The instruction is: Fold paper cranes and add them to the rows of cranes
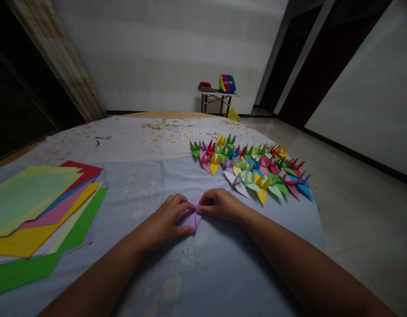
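Centrally, left hand [170, 216] and right hand [220, 204] are pinching creased violet paper [189, 218] over floral cloth [150, 268]; right, angular paper cranes [262, 187] are clustering; left, coloured sheets [28, 193] are overlapping; far, a bag [227, 83] is bearing illegible lettering.

The left hand [170, 215] and right hand [221, 204] are plugging the centre; paper cranes [249, 177] are crowding centre right, coloured sheets [51, 215] the left edge. Between sheets and left hand, blue cloth [135, 178] is lying open, running up to pale floral cloth [124, 141]!
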Motion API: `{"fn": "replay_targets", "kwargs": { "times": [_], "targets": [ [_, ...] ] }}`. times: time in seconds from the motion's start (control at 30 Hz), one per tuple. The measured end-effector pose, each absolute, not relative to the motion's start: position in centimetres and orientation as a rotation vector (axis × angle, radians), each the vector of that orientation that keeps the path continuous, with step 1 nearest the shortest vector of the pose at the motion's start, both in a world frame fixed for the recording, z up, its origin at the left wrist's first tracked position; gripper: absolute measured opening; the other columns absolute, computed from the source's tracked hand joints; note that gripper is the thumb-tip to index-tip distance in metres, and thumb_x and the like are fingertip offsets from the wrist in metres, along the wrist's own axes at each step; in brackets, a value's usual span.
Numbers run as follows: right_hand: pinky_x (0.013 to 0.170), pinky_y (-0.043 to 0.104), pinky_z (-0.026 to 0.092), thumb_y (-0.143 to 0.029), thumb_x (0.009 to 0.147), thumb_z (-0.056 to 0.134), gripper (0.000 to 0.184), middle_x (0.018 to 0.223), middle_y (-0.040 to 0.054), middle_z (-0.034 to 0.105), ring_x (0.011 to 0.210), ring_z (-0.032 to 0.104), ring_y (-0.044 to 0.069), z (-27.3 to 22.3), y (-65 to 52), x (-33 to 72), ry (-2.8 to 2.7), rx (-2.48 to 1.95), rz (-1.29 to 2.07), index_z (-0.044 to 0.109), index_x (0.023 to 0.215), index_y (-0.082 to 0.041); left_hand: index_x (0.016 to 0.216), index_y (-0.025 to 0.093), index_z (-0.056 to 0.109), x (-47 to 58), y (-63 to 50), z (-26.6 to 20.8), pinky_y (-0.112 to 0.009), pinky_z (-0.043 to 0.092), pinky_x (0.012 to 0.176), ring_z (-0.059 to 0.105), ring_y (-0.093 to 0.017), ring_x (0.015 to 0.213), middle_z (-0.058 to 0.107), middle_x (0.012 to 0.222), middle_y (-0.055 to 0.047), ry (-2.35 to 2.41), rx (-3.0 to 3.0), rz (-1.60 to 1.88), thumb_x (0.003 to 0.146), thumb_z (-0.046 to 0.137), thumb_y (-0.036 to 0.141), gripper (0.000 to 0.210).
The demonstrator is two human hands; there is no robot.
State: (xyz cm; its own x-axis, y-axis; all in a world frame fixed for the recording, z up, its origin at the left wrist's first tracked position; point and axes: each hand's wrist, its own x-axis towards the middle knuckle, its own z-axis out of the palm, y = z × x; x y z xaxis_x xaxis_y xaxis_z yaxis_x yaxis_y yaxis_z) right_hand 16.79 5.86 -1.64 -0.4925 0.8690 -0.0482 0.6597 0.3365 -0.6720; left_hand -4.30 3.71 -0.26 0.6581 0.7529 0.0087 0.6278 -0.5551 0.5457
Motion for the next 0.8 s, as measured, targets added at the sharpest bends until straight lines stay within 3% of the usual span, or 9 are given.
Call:
{"fn": "replay_targets", "kwargs": {
  "times": [0.17,0.37,0.8],
  "targets": [
    [0.052,0.019,0.03,-0.043,0.072,0.063,0.027,0.07,-0.0008,0.063,0.062,0.052,0.01,-1.6,5.8,16.7,-2.315,-1.366,0.856,0.068,0.083,-0.019,0.107,0.031,0.058,-4.2,3.6,-0.3,-0.037,0.034,0.09,0.044,-0.023,0.103,0.052,0.108,-0.002,1.074,2.445,0.348,0.07,0.067,0.036,0.039],
    [0.052,0.019,0.029,-0.041,0.072,0.063,0.024,0.069,-0.001,0.063,0.06,0.051,0.009,-1.4,5.9,16.6,-2.332,-1.397,0.818,0.068,0.083,-0.019,0.096,0.031,0.065,-4.1,3.3,0.1,-0.033,0.037,0.085,0.049,-0.019,0.095,0.056,0.1,-0.002,0.931,2.431,0.307,0.079,0.058,0.032,0.019],
    [0.052,0.02,0.029,-0.04,0.072,0.064,0.023,0.071,-0.001,0.064,0.061,0.052,0.01,-1.2,5.7,16.5,-2.352,-1.418,0.772,0.068,0.083,-0.021,0.095,0.03,0.068,-4.1,2.9,0.9,-0.031,0.038,0.088,0.05,-0.019,0.097,0.055,0.102,-0.002,0.901,2.335,0.28,0.081,0.052,0.03,0.021]
  ]
}}
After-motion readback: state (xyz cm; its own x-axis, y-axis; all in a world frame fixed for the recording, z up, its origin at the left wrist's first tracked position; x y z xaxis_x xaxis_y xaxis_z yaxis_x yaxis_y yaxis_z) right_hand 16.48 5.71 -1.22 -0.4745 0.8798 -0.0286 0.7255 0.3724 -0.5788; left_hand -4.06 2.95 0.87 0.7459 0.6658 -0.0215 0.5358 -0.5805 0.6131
